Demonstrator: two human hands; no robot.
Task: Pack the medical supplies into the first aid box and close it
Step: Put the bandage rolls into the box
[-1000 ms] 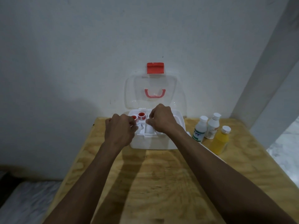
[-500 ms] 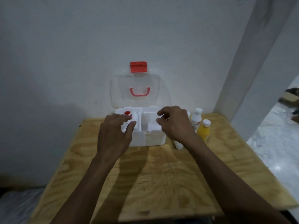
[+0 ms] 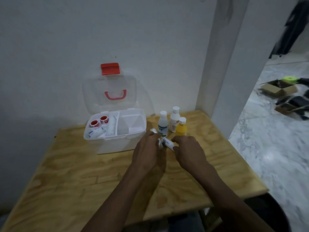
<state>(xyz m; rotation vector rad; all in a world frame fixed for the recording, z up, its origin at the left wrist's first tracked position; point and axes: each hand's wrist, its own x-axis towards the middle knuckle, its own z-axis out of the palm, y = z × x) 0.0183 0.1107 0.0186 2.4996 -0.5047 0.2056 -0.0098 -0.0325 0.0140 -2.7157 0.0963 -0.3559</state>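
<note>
The white first aid box (image 3: 117, 143) stands open on the wooden table (image 3: 83, 178), its clear lid (image 3: 108, 96) leaning back against the wall. Two red-cored tape rolls (image 3: 99, 122) and white rolls (image 3: 96, 132) lie in its left compartments. To the right of the box, my left hand (image 3: 148, 151) closes around a white roll (image 3: 159, 144). My right hand (image 3: 189, 151) closes on another white roll (image 3: 168, 143) beside it. Three bottles stand just behind my hands: a clear one (image 3: 163, 123), a white one (image 3: 174, 119) and a yellow one (image 3: 181, 127).
A white wall runs behind the table and a white pillar (image 3: 217, 72) stands at the back right corner. Past the table's right edge lies marble floor with cardboard boxes (image 3: 279, 89) and dark items.
Both hands have left the box and moved right and toward me, closing on white rolls lying in front of the bottles. The view has swung to the right.
</note>
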